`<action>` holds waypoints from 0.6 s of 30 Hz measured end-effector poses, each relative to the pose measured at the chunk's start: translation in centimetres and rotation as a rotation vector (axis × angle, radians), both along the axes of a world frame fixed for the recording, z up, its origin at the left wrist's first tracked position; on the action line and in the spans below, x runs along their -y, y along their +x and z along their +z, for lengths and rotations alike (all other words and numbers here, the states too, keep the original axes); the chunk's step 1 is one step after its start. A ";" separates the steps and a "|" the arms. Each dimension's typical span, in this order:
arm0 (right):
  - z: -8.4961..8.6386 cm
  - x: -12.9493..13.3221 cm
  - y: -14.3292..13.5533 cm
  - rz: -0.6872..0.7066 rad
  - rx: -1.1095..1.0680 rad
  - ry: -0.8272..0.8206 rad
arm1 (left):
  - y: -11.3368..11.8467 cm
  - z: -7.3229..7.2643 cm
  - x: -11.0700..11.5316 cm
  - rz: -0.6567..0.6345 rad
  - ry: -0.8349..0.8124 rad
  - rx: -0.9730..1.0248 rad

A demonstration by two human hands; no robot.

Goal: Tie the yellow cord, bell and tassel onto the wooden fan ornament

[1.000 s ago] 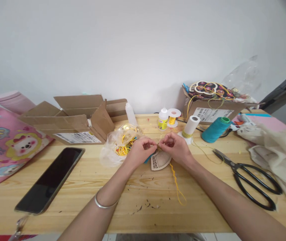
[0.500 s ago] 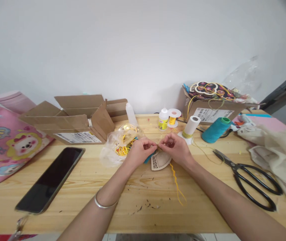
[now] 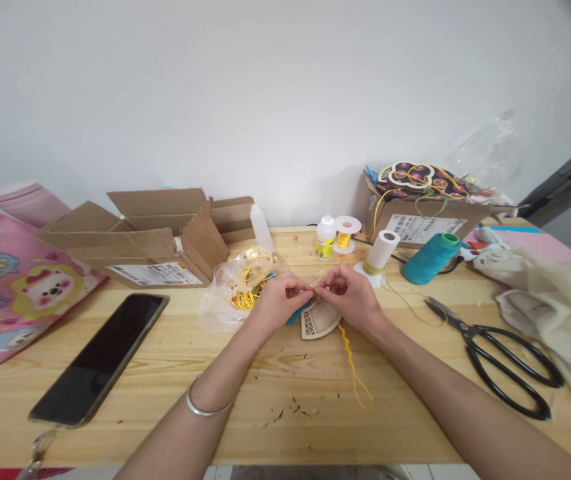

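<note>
Head view: left hand (image 3: 281,301) and right hand (image 3: 354,297) meet at the fingertips, thumb and forefinger of each pinching a small brownish piece (image 3: 314,291), too small to identify. Fan-shaped wooden ornament (image 3: 321,321) sits just near of the fingertips, between the hands; curved broad edge faces near, narrow end points far, partly hidden by fingers. Right hand is nearer, overlapping its right side. Can't tell if it rests flat or is slightly raised. Twisted yellow cord (image 3: 349,360) runs from its right corner toward near and slightly right, ending in an open loop.

Materials: ornament pale, thin, cut-out lattice at left; soft-looking teal piece (image 3: 299,313) beside it, under left hand. Worktop (image 3: 165,373) is grainy light wood. Crinkled translucent plastic bag (image 3: 220,303) left, cords inside; black-handled scissors (image 3: 485,340) right; teal thread cone (image 3: 428,260) far right.
</note>
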State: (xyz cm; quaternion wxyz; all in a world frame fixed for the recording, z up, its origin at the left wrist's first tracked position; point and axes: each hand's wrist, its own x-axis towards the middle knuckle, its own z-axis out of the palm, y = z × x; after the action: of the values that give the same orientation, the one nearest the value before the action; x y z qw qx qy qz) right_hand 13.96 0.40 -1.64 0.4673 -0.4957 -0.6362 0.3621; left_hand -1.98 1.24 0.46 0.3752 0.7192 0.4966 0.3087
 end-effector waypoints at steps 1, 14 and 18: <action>0.0 0.0 0.0 0.001 0.008 0.003 | 0.0 0.0 0.0 -0.001 0.003 -0.010; 0.1 0.0 0.4 0.027 0.130 0.065 | -0.2 -0.2 0.0 0.013 -0.033 0.027; 0.8 -0.1 0.6 0.099 0.306 0.245 | -0.1 -0.2 0.0 -0.030 0.021 0.041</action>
State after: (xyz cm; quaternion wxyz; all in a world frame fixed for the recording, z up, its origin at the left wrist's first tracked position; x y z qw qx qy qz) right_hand 14.57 0.51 -0.79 0.4036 -0.4524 -0.7628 0.2248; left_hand -2.05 1.27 0.27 0.3823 0.7239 0.4750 0.3227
